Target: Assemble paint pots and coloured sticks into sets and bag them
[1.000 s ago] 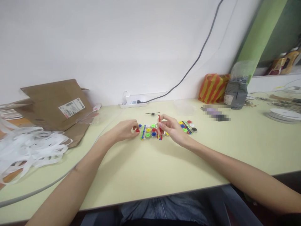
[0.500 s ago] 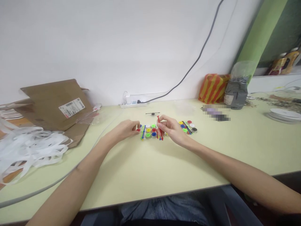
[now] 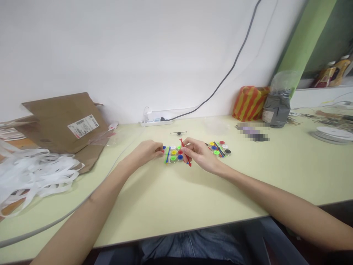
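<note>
Looks like early days here, going by what's lying around. One piece seems put together: the black spinner toward the back of the worktop, its arrow lying across a round base. The red bits are apart. The person's right hand has the red arrow pinched between thumb and fingers, tilted over the middle of the parts, and the red disc is at the left hand's fingertips. Others look unjoined too: a yellow disc, green disc and blue disc beside some loose arrows, plus a second bunch to the right with a white disc and black disc.

Hard to make out: the left fingers curl over that red disc, so can't tell if it's gripped or just touched. The right hand blocks parts behind it, so no proper count, and the arrows overlap. Pixelation covers an item farther right.
</note>
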Demonstrator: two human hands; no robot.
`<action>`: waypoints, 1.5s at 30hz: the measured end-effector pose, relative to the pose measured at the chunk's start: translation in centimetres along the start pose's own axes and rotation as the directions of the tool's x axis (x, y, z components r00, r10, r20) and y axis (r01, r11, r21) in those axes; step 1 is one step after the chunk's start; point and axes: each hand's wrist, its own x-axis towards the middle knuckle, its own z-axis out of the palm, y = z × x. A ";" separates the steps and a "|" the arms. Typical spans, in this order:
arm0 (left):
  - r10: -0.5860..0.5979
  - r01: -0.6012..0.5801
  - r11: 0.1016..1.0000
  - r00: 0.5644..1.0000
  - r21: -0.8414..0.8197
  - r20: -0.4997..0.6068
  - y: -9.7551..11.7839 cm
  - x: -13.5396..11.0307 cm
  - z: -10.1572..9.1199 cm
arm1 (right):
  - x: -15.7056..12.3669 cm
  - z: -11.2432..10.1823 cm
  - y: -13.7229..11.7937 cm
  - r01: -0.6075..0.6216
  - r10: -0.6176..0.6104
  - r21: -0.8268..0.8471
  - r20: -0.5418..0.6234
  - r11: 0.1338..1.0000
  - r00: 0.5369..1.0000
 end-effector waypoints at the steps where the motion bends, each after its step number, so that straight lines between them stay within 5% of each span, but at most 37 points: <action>1: 0.009 -0.009 1.000 1.000 0.019 -0.005 0.1 0.0 -0.1 | 0.0 0.0 0.0 0.003 -0.003 -0.011 0.000 1.000 1.000; 18: 0.067 -0.064 0.996 0.996 -0.055 0.052 1.6 -0.2 0.3 | 0.0 -0.1 0.1 -0.001 0.001 -0.018 -0.017 1.000 1.000; 26: 0.017 0.009 0.996 0.959 0.090 -0.282 0.9 0.0 0.8 | 0.6 -0.3 0.9 -0.021 0.029 0.050 -0.164 0.999 0.986; 34: 0.020 -0.003 0.992 0.991 0.129 -0.131 -1.9 0.3 2.9 | 0.8 -0.7 1.6 -0.021 -0.002 -0.100 -0.221 0.995 0.975; 45: 0.032 -0.018 0.991 0.994 0.130 -0.104 -0.9 0.4 2.8 | 0.9 -0.8 1.8 -0.019 -0.010 -0.099 -0.277 0.995 0.961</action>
